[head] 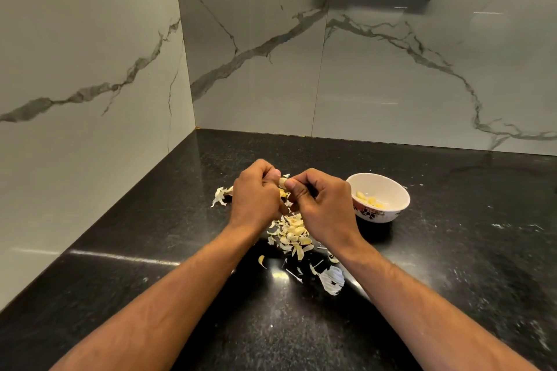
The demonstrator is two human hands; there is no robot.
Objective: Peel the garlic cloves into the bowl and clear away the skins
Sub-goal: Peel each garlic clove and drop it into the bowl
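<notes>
Left hand (256, 194) and right hand (324, 202) pinch one pale garlic clove (282, 181) between fingertips above the papery skin pile (291, 233) so scraps drop there, white floral ceramic bowl (388, 190) just right for peeled cloves.

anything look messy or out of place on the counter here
Only the expected mess: garlic skins lie scattered on the black counter below both hands, with stray bits nearer the camera. The bowl stands upright, holding peeled cloves. Nothing looks spilled or damaged.
</notes>
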